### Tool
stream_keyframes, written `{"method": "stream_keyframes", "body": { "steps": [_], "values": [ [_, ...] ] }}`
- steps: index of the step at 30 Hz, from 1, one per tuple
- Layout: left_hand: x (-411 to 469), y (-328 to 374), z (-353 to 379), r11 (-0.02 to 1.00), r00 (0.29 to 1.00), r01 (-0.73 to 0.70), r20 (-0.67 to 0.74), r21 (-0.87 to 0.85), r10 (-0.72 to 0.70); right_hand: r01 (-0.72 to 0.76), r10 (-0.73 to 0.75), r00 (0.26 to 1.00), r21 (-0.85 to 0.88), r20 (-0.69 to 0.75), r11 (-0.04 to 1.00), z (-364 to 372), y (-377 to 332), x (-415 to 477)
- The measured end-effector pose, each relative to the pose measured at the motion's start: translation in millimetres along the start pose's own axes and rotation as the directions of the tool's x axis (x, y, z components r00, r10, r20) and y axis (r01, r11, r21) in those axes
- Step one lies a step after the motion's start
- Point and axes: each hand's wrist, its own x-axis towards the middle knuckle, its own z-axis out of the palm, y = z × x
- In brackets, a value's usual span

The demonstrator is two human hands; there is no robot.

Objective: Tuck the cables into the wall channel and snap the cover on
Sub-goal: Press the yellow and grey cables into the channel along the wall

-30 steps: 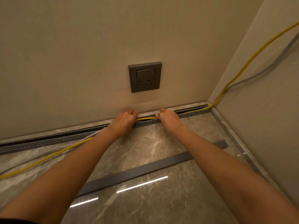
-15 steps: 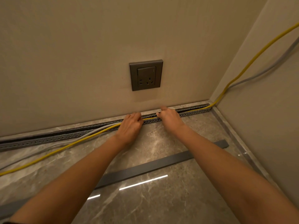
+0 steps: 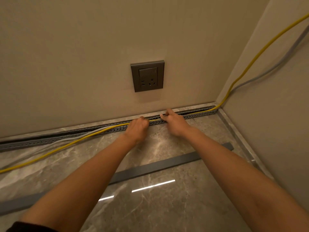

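A grey slotted wall channel (image 3: 50,139) runs along the foot of the back wall. A yellow cable (image 3: 247,67) comes down the right wall, lies in the channel's right half, then leaves it and trails over the floor to the left. A grey cable (image 3: 70,139) runs beside it. My left hand (image 3: 138,128) is closed on the yellow cable at the channel's edge. A short way to the right, my right hand (image 3: 173,121) pinches the same cable over the channel. The long grey cover strip (image 3: 158,166) lies loose on the floor behind my forearms.
A dark grey wall socket (image 3: 147,76) sits on the back wall above my hands. The floor (image 3: 167,206) is glossy marble tile with light reflections. The room corner is at the right, where both cables climb the side wall.
My left hand has slid slightly right and up to the channel edge, closing on the yellow cable. More of the cable now lies along the channel. My right hand has barely moved.
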Motion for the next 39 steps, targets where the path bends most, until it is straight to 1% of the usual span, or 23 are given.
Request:
{"method": "stream_keyframes", "body": {
  "steps": [3,5,7,9,13,16,18,22,24,27,30,33,36,38,39],
  "values": [
    [-8,-4,3,0.990,0.999,-0.007,-0.036,-0.143,0.002,0.018,-0.025,0.996,0.079,0.091,0.997,2,5,-7],
    [-13,-9,3,0.965,0.996,-0.002,-0.091,-0.261,-0.023,0.029,-0.035,0.995,0.063,0.089,0.998,2,4,-9],
    [-17,-10,2,0.941,0.984,0.023,-0.157,-0.337,-0.080,0.029,-0.031,0.997,0.022,0.069,0.999,1,2,-11],
    [-23,-9,1,0.929,0.971,0.065,-0.192,-0.365,-0.143,0.027,-0.027,0.998,-0.004,0.048,1.000,-1,1,-12],
    [-37,-15,2,0.929,0.967,0.083,-0.195,-0.361,-0.162,0.007,-0.006,1.000,-0.035,0.011,0.999,-3,-6,-15],
    [-41,-23,-2,0.925,0.961,0.125,-0.189,-0.358,-0.203,-0.016,0.014,0.998,-0.030,-0.068,0.999,-4,-20,-17],
    [-44,-29,-5,0.927,0.954,0.144,-0.200,-0.346,-0.223,-0.002,0.001,0.995,-0.010,-0.101,1.000,-2,-29,-15],
    [-54,-55,-4,0.926,0.931,0.187,-0.242,-0.327,-0.274,0.113,-0.108,0.988,0.032,-0.108,0.993,4,-60,-8],
    [-60,-71,-2,0.922,0.926,0.228,-0.224,-0.313,-0.305,0.160,-0.154,0.983,0.055,-0.099,0.985,7,-80,-5],
    [-70,-93,-1,0.929,0.927,0.306,-0.157,-0.211,-0.341,0.182,-0.176,0.981,0.071,-0.087,0.981,14,-108,-2],
    [-80,-110,0,0.940,0.933,0.334,-0.120,-0.071,-0.340,0.151,-0.144,0.984,0.057,-0.109,0.987,20,-125,-1],
    [-87,-128,3,0.960,0.958,0.275,-0.093,0.057,-0.269,0.110,-0.102,0.982,0.040,-0.161,0.993,22,-132,-2],
    [-92,-142,3,0.972,0.980,0.197,-0.068,0.132,-0.189,0.081,-0.079,0.984,0.005,-0.161,0.997,25,-139,-3],
    [-92,-150,0,0.980,0.989,0.140,-0.056,0.141,-0.134,0.057,-0.058,0.988,-0.010,-0.142,0.998,25,-143,-2],
    [-92,-153,-2,0.987,0.992,0.113,-0.067,0.111,-0.106,0.050,-0.052,0.989,-0.017,-0.139,0.999,24,-145,-1]
  ]
}}
